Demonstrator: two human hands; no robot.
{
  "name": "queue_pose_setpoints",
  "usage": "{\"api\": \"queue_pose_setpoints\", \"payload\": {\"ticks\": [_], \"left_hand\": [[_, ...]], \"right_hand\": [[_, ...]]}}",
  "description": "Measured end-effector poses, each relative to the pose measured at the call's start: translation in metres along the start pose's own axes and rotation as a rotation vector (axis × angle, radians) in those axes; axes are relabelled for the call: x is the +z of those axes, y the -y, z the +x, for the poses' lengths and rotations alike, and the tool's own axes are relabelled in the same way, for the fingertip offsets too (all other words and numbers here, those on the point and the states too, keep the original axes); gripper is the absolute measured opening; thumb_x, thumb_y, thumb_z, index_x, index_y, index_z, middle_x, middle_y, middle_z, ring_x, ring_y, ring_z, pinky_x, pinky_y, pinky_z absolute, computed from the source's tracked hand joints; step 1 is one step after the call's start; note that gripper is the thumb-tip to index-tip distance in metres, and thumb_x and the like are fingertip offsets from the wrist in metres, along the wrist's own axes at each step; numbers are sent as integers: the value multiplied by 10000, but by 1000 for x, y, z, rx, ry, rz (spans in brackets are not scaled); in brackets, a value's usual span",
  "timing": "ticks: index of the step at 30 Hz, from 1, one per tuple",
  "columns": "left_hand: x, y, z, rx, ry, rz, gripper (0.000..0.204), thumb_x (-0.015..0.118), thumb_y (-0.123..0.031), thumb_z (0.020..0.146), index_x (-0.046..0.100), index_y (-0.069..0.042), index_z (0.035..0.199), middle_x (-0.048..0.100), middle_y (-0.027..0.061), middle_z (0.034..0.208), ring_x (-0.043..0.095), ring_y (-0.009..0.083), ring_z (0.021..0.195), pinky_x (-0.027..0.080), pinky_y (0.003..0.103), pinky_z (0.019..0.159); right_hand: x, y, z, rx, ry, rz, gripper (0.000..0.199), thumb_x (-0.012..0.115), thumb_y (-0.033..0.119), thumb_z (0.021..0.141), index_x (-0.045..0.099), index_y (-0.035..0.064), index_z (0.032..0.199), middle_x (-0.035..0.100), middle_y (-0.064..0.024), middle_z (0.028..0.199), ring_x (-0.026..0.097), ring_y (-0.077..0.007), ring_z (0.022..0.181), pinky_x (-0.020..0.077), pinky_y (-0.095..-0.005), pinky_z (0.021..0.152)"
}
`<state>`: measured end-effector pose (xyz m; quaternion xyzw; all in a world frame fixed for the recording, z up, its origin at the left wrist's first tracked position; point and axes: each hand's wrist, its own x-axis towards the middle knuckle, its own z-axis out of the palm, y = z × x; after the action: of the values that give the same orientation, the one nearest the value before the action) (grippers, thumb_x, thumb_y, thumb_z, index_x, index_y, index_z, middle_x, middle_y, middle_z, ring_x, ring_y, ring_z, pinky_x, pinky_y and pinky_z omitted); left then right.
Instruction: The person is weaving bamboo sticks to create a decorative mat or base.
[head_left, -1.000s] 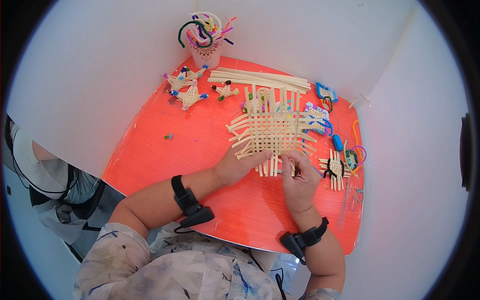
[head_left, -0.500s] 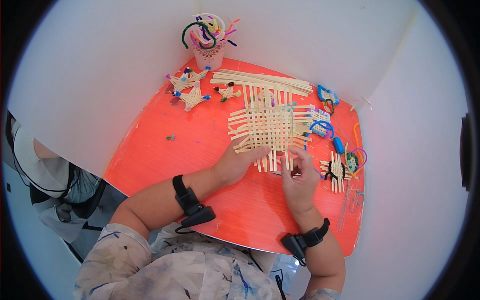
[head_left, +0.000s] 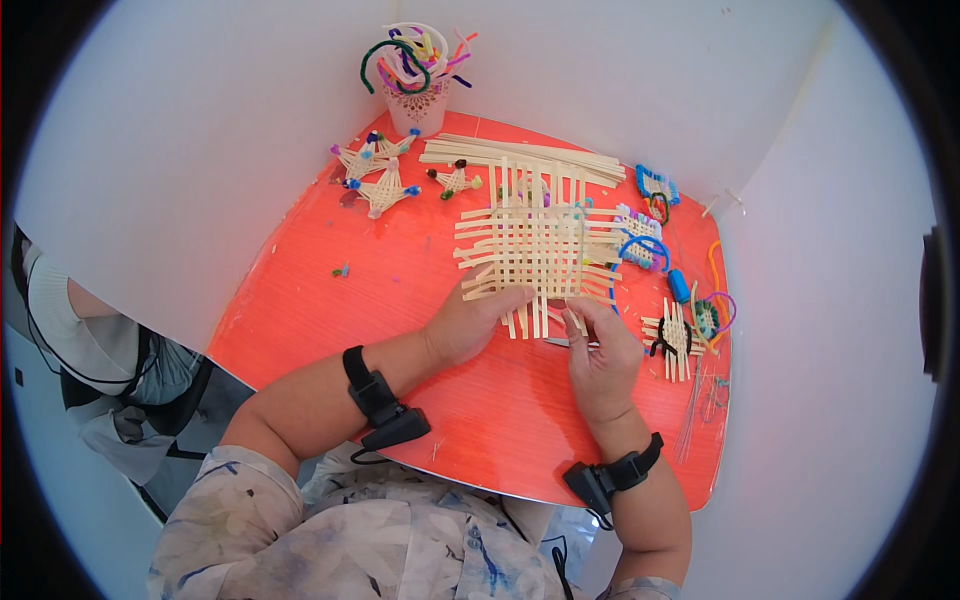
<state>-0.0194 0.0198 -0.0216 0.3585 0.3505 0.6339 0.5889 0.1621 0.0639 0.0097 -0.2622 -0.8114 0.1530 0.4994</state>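
Compared with a second ago, the woven mat (head_left: 538, 245) has shifted slightly up the view, and its right-hand strip ends have come a little to the left; both hands have moved little.

We note the left hand (head_left: 472, 325) gripping the mat at its lower left edge, thumb laid flat on the near face. Its other fingers are mostly hidden behind the weave, so we cannot tell how they are set. The right hand (head_left: 607, 365) has its grip nearly closed, thumb and forefinger pinching a strip end at the mat's lower right corner; its remaining fingers are curled.

We place the mat above the middle of the red worktop (head_left: 390, 310), screening part of the pale strip bundle (head_left: 455, 151) and some coloured pieces behind. A narrow grey item (head_left: 558, 343) beside the right thumb is mostly covered; we cannot identify it. At left, a seated person (head_left: 85, 320) is cut off by the partition.
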Motion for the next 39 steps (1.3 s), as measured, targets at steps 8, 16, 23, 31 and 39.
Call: {"api": "queue_pose_setpoints", "payload": {"ticks": [8,16,23,31,39], "left_hand": [[17,-19,-14,109,31,328,324,541,-116,947,508,0,1248,615,76,1169,566,127,1059,454,297,927],[16,-18,-15,197,89,466,306,535,-127,956,504,2,1231,618,73,1139,566,123,1034,454,290,913],[12,-14,-13,264,109,586,297,530,-137,959,515,5,1220,625,81,1113,572,130,1007,459,293,893],[20,-15,-15,201,53,474,285,528,-138,956,539,0,1205,629,75,1097,576,122,986,461,286,876],[12,-6,-5,35,-28,-6,259,573,-80,916,568,-15,1167,638,26,1070,575,76,973,468,254,845]], "right_hand": [[-3,3,-2,63,10,-18,122,697,36,806,641,38,915,657,-101,784,625,-228,610,468,-309,530],[-2,1,-4,43,-38,-39,124,692,25,808,633,36,916,657,-91,782,622,-222,604,468,-307,522],[-2,0,-7,66,-19,-55,125,691,43,826,615,42,925,663,-85,786,632,-211,604,476,-306,517],[-2,0,-8,97,-7,-74,127,683,56,838,605,48,938,668,-84,768,648,-200,613,485,-305,522],[-1,-1,-4,101,9,13,178,640,-42,823,614,20,988,677,-123,841,674,-239,686,531,-310,590]]}}
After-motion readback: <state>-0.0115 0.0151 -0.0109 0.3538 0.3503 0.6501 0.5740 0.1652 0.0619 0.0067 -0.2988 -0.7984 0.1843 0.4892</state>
